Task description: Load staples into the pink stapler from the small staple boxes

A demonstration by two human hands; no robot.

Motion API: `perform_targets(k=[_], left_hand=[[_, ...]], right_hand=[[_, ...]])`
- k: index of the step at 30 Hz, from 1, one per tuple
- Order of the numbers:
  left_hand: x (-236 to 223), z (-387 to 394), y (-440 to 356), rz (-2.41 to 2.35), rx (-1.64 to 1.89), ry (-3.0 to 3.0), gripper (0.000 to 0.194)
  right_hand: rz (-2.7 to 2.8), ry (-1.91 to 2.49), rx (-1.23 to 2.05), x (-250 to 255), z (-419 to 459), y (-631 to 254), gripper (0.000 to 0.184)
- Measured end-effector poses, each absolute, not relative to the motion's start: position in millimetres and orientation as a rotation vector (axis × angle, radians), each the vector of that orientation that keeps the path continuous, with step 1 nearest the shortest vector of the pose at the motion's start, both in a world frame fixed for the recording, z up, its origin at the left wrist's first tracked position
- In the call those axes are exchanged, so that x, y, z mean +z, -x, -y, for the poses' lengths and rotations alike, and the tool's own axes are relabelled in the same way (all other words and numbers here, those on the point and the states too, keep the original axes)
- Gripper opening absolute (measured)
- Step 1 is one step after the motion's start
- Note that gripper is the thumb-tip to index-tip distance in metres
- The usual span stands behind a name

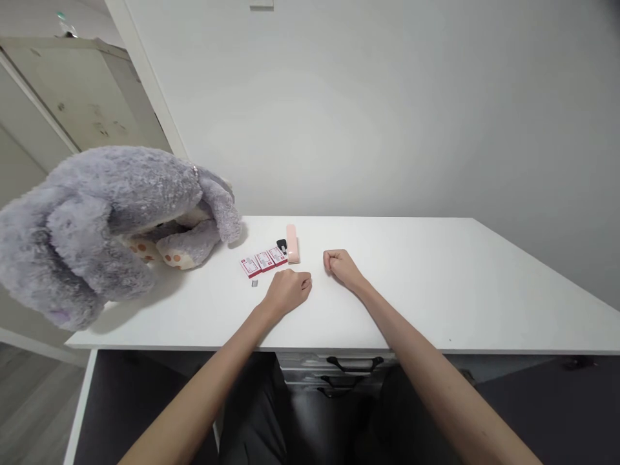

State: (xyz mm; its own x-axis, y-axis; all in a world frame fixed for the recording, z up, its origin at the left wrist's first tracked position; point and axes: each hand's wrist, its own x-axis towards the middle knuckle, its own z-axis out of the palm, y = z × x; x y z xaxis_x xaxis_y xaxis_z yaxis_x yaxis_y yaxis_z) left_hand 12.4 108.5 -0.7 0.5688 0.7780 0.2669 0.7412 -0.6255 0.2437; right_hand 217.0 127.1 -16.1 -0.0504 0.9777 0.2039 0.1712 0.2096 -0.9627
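Observation:
My left hand (288, 289) rests on the white table (436, 290) as a loose fist, just in front of three small red-and-white boxes (264, 261) laid in a row. A tiny grey item (254, 283) lies left of its knuckles. My right hand (340, 265) is also curled into a fist on the table, a little further back and to the right. A pink stapler (292, 243) lies behind the boxes, with a small black object (281, 244) beside it. Nothing shows inside either fist.
A large grey plush toy (106, 219) sprawls over the table's left end. A white wall runs behind the table. Drawers with black handles (353, 365) sit under the front edge, by my knees. A door frame stands at the left.

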Motion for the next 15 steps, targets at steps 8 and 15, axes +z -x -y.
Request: perform_targets(k=[8, 15], left_hand=[[-0.1, -107.3, -11.9, -1.315, 0.537, -2.706, 0.034], [-0.5, -107.7, -12.8, -1.327, 0.537, -2.711, 0.034]], right_hand=[[1.455, 1.159, 0.985, -14.2, -126.6, -215.6, 0.009], [1.447, 1.165, 0.985, -15.4, -127.9, -216.5, 0.011]])
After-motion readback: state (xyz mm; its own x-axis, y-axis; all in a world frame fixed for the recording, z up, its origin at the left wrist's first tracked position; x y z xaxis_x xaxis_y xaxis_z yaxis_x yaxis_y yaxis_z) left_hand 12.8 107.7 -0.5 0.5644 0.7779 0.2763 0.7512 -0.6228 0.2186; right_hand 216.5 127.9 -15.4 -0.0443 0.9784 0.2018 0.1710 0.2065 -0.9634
